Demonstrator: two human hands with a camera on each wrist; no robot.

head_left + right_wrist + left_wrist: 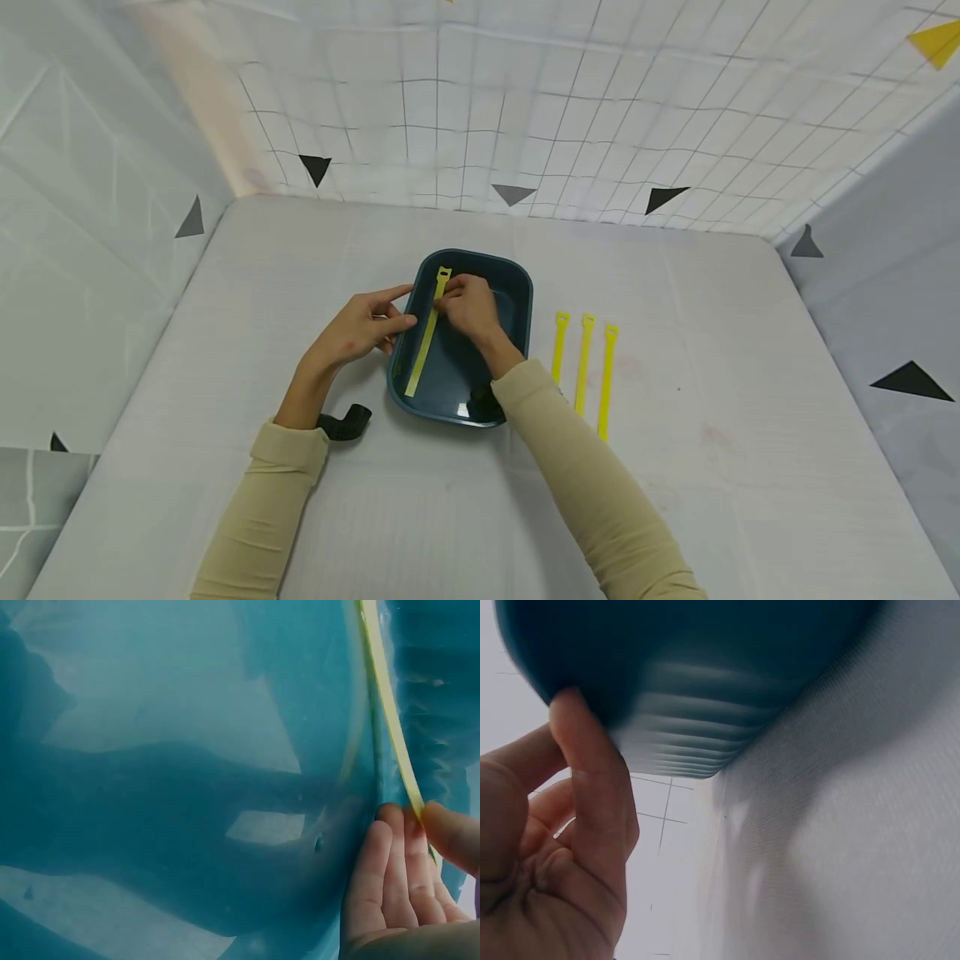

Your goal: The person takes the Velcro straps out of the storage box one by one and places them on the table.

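Observation:
A dark teal plastic tray (468, 392) with rounded corners and a raised rim sits on the table. My left hand (351, 332) holds its left side, thumb at the rim and the other fingers outside; the left wrist view shows the ribbed outer wall (697, 712) beside that hand. Inside the tray, a flat yellow strap (422, 354) with a slotted head lies lengthwise along the left wall. My right hand (472, 308) reaches in and pinches this strap near its head between thumb and fingers, as the right wrist view shows (394, 720).
Three more yellow straps (583, 358) lie side by side right of the tray, their lower ends partly behind the right sleeve (592, 483). A black curved piece (348, 423) juts out by the left cuff. White gridded sheeting (465, 108) hangs behind the table.

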